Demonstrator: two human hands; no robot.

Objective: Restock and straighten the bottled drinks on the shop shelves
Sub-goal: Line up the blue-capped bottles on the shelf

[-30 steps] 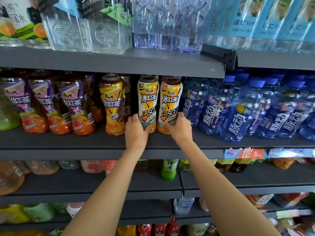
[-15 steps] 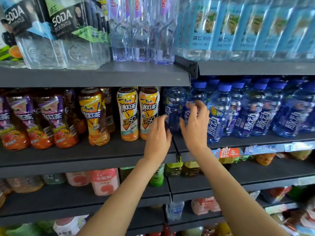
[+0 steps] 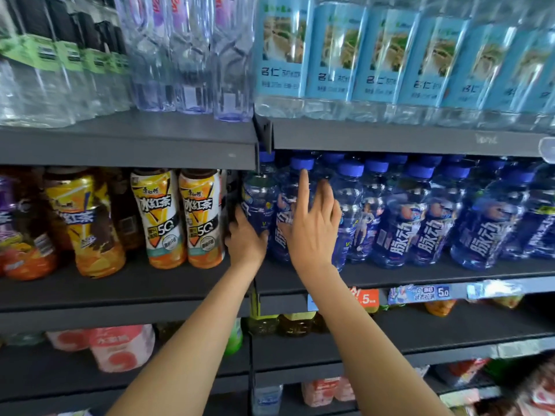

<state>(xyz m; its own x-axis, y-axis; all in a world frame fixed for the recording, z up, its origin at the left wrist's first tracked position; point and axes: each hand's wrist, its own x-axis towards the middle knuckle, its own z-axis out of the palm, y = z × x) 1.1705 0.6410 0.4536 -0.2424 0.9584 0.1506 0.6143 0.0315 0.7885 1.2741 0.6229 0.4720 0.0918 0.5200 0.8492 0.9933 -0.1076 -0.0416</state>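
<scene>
A row of blue-capped blue drink bottles (image 3: pixel 399 223) fills the right half of the middle shelf (image 3: pixel 420 273). My left hand (image 3: pixel 244 240) wraps round the lower left side of the leftmost blue bottle (image 3: pixel 259 196), at the divider between the two shelf sections. My right hand (image 3: pixel 312 228) lies with spread, straight fingers against the second blue bottle (image 3: pixel 282 235), its index finger reaching up to that bottle's cap. Two iced tea bottles with white and orange labels (image 3: pixel 180 217) stand just left of my left hand.
More tea bottles (image 3: pixel 87 223) stand further left. Clear water bottles (image 3: pixel 180 55) and blue-labelled water bottles (image 3: pixel 360 55) line the shelf above. Price tags (image 3: pixel 420 294) hang on the shelf edge. Lower shelves hold pink-labelled and amber bottles (image 3: pixel 120 346).
Both hands left the two white and orange iced tea bottles and moved right to the blue bottles. The view has shifted right and closer.
</scene>
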